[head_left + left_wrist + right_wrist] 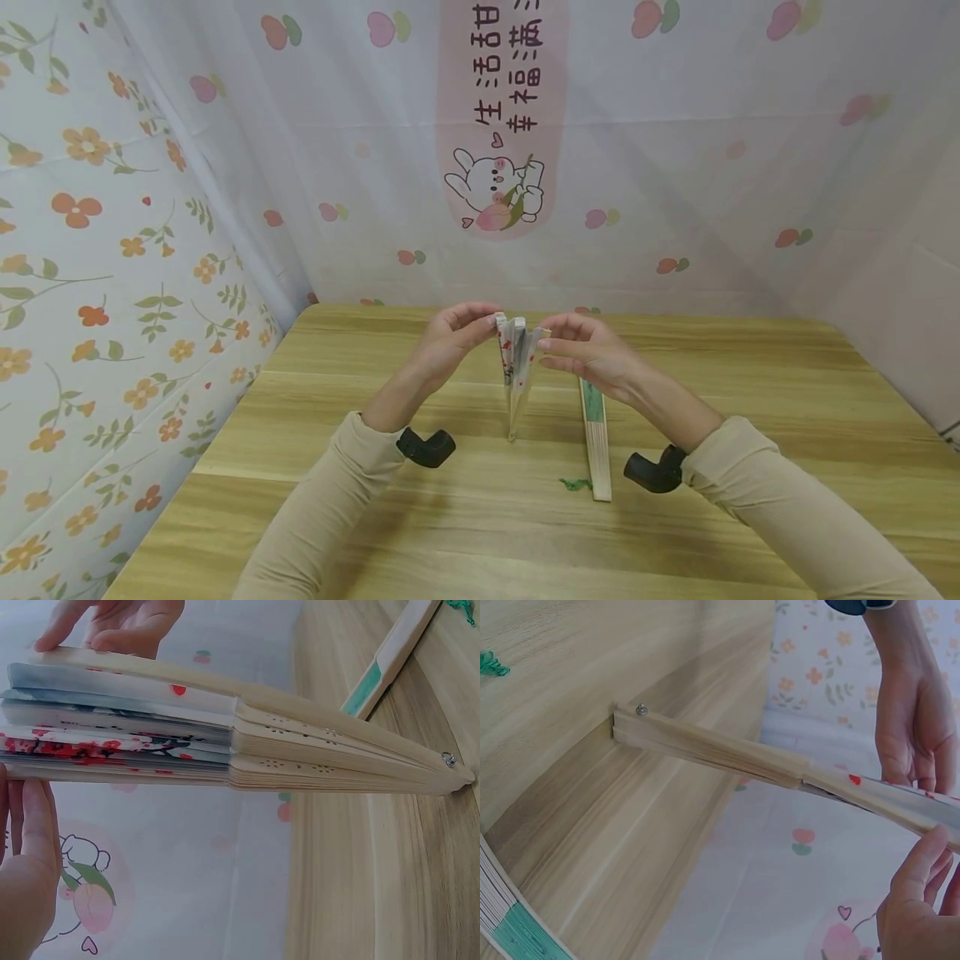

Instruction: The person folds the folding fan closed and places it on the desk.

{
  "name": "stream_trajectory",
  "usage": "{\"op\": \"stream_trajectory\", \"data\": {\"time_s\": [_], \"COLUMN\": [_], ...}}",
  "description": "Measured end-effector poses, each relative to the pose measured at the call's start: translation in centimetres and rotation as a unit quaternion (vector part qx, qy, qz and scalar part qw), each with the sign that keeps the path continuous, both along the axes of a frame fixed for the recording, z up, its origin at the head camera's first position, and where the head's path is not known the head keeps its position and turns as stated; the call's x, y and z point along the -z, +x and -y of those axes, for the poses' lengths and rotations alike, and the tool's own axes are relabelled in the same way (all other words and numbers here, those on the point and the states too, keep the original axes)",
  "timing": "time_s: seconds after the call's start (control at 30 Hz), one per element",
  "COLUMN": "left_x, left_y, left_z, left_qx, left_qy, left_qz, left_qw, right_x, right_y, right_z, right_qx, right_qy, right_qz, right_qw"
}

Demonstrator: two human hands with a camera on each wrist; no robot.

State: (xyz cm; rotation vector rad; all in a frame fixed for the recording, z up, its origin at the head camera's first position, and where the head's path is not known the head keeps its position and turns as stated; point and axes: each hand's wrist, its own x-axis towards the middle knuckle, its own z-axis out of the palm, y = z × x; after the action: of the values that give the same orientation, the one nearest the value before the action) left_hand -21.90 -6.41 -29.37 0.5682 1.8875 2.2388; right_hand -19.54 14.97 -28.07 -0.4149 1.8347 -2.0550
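Note:
A folding fan [507, 358] with pale bamboo ribs and a white leaf printed with red flowers stands upright, slightly spread, its riveted end down at the table. By the top of its left edge, my left hand [441, 346] pinches it between thumb and fingers. My right hand [596, 357] holds the top of the opposite edge, thumb on the near side. Folds of the leaf [120, 742] show grey and red between the two outer ribs in the left wrist view. The rivet [641, 709] is plain in the right wrist view.
A second folding fan [596, 442], folded up, with a green leaf and pale ribs, lies under my right forearm. Its green tassel [576, 483] lies beside it. The wooden table [450, 533] ends at a printed white curtain [360, 183]; a flowered cloth [112, 250] hangs on the left.

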Motion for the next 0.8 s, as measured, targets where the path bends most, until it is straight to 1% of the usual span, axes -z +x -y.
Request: {"op": "stream_trajectory", "data": {"time_s": [0.1, 0.23, 0.5, 0.8], "left_x": [0.05, 0.08, 0.15, 0.10], "left_y": [0.01, 0.01, -0.05, -0.03], "left_z": [-0.06, -0.12, -0.35, -0.20], "left_qx": [0.000, -0.003, -0.023, -0.025], "left_qy": [0.005, 0.006, 0.013, 0.017], "left_qz": [0.000, -0.009, -0.020, -0.021], "left_qw": [1.0000, 0.9999, 0.9994, 0.9993], "right_x": [0.03, 0.12, 0.12, 0.13], "right_y": [0.00, -0.04, 0.01, -0.18], "right_z": [0.12, 0.29, 0.49, 0.14], "right_qx": [-0.001, -0.001, -0.007, 0.027], "right_qy": [-0.002, -0.005, -0.012, -0.023], "right_qz": [0.001, 0.000, -0.003, 0.010], "right_qw": [1.000, 1.000, 1.000, 0.999]}}
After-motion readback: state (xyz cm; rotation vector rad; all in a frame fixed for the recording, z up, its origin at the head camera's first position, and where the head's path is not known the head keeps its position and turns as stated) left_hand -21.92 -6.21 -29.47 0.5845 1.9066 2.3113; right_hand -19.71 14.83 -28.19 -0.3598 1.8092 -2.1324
